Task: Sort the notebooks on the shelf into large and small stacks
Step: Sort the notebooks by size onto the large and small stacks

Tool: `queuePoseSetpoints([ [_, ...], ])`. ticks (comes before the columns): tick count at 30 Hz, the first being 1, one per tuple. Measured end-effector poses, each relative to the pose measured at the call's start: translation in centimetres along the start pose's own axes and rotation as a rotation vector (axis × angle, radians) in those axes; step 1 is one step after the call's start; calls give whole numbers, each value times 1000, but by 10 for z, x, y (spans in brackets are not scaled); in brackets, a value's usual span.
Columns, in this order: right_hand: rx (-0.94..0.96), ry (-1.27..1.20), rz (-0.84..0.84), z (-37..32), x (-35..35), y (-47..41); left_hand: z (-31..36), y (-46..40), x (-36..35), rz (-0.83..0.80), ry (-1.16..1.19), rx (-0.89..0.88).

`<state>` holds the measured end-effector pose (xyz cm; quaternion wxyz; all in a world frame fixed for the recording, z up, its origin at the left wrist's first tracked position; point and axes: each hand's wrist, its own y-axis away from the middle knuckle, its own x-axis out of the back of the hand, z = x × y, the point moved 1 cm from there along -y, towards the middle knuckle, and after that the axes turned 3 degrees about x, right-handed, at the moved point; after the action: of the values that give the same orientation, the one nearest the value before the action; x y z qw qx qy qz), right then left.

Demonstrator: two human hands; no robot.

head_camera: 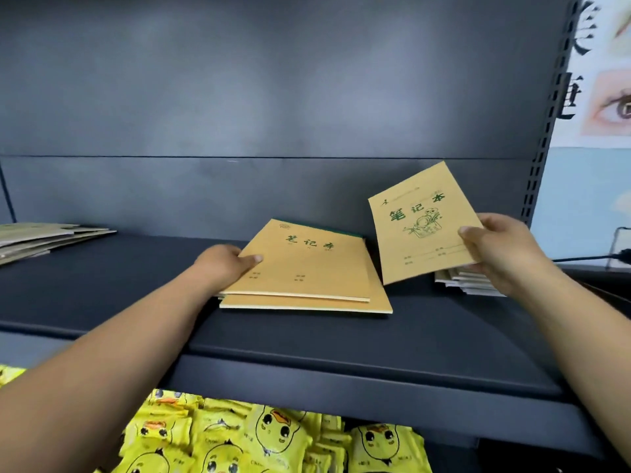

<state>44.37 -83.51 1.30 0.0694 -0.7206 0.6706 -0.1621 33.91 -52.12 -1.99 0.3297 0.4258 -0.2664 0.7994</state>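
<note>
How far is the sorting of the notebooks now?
Partly done. A large stack of at least two lies mid-shelf, and a small stack at the right. In hand: the right hand holds a small notebook above the shelf; the left hand grips the top large notebook. Left: the fanned pile at far left.

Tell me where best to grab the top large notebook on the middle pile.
Probably the left edge of the top large notebook, coming from the left. It lies flat on the pile, so only its edges offer a grip, and that edge overhangs the notebook below. The left hand already holds it there, thumb on the cover. The small notebook in the right hand crowds the right side.
</note>
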Motion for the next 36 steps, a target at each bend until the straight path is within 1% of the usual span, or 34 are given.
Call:
queuePoseSetpoints([
  [1, -2, 25, 5, 2, 0, 0, 0, 1, 1, 31, -27, -10],
  [3, -20, 37, 11, 5, 0, 1, 3, 2, 3, 168, -70, -73],
  [5, -31, 25, 37, 6, 3, 1, 14, 16, 4, 315, -75, -243],
  [6, -34, 21, 61, 6, 7, 1, 21, 28, 3, 336, -61, -368],
  [7, -37, 14, 90, 6, 10, 0, 29, 43, 1, 303, -57, -505],
  [8, -44, 2, 127, 6, 14, 0, 37, 58, -4, 221, -68, -627],
  [9, -53, -19, 162, 6, 19, 0, 43, 73, -11, 122, -98, -707],
  [10, -64, -44, 199, 7, 24, -1, 48, 85, -20, 29, -142, -741],
  [11, -72, -64, 235, 7, 29, -1, 50, 90, -27, -26, -174, -739],
  [13, -91, -81, 290, 8, 38, -1, 50, 90, -32, -49, -147, -700],
  [15, -130, -92, 282, 12, 43, -2, 49, 91, -31, -61, -151, -688],
  [17, -186, -135, 237, 15, 44, -1, 48, 90, -32, -61, -152, -698],
  [19, -236, -230, 254, 14, 46, 0, 49, 92, -32, -59, -140, -703],
  [21, -248, -335, 290, 13, 50, 1, 48, 92, -32, -58, -137, -695],
  [23, -254, -326, 265, 14, 55, 4, 49, 91, -31, -63, -127, -696],
  [25, -252, -217, 187, 13, 59, 10, 48, 89, -33, -52, -102, -708],
  [28, -214, 34, 91, 16, 68, 15, 48, 88, -33, -24, -54, -720],
  [32, -131, 348, 56, 23, 74, 13, 48, 85, -34, -10, -33, -737],
  [34, -120, 497, 53, 24, 73, 11, 46, 83, -36, -4, -21, -735],
  [36, -131, 560, 46, 26, 72, 8, 45, 82, -37, 0, -4, -731],
])
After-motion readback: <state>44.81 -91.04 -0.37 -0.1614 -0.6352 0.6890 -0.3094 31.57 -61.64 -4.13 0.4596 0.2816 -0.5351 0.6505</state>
